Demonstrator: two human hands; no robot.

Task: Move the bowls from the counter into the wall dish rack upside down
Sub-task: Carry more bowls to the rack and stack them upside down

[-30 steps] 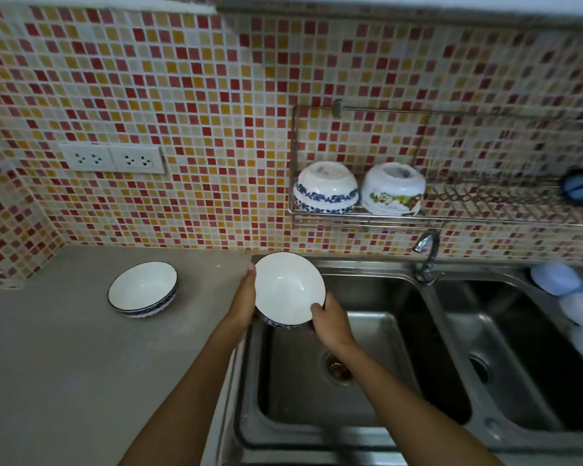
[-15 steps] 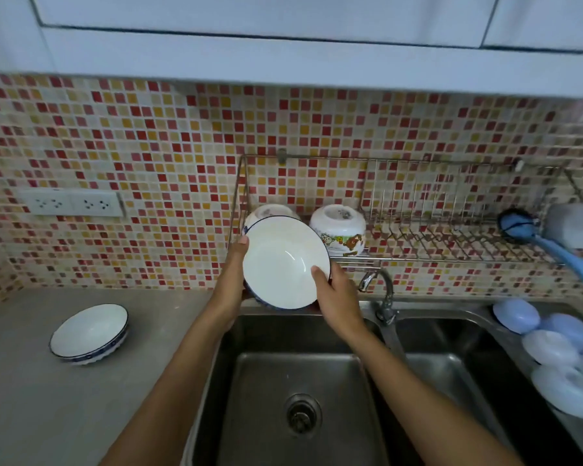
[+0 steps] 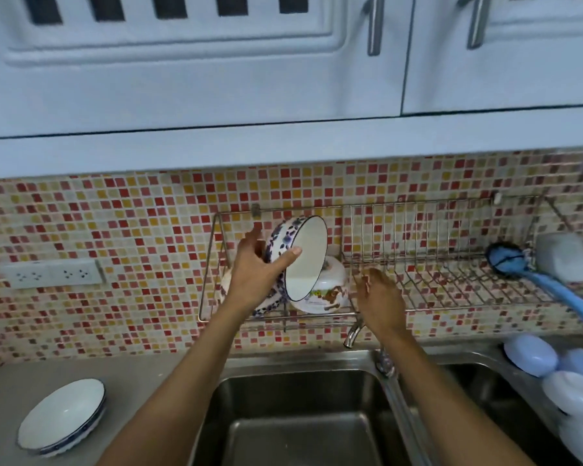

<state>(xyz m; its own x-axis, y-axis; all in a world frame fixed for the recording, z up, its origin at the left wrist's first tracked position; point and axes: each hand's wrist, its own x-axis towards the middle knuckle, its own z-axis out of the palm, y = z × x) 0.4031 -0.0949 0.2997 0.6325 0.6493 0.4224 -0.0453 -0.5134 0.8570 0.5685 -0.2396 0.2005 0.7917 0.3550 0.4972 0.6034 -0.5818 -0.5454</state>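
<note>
Left hand (image 3: 257,271) grips blue-patterned bowl (image 3: 300,255), tilted on edge, at left end of wall dish rack (image 3: 418,290). Right hand (image 3: 381,299) released, fingers spread. Second bowl (image 3: 63,415) upright on tabletop (image 3: 142,381).

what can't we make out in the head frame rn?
- Blue-patterned bowl in the rack: mostly hidden behind the left hand and the held bowl.
- Floral bowl: left part covered by the held bowl.
- Right hand: motion-blurred, empty as far as shows.
- Pale lids by the sink: cut off by the right edge.
- Grey object in the wall dish rack: too blurred to identify.
</note>
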